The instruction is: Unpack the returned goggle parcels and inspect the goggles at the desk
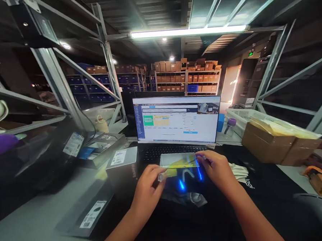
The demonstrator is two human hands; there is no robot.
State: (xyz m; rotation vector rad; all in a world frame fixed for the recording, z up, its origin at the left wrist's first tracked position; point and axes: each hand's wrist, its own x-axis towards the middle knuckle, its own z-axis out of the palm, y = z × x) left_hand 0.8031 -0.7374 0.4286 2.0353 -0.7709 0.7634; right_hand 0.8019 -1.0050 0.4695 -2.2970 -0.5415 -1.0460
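Observation:
My left hand (150,183) and my right hand (214,166) are both closed in a pinch at opposite ends of a clear, shiny plastic piece (179,160). This piece has a pale rectangular panel and a yellow part showing through it; its exact kind is not clear. A crumpled bit of clear film bunches at my left fingertips. Below it, bright blue reflections and a curved white shape show, and crumpled clear plastic (198,199) lies on the black mat (177,225). Just behind stands a laptop (177,121) with its screen lit.
Dark boxes with white labels (93,214) sit at the left, beside a grey box (122,157). Cardboard boxes (267,142) and a white basket (240,119) stand at the right, near a tape dispenser (315,180) and a white cloth (238,171). Metal frame posts rise on both sides.

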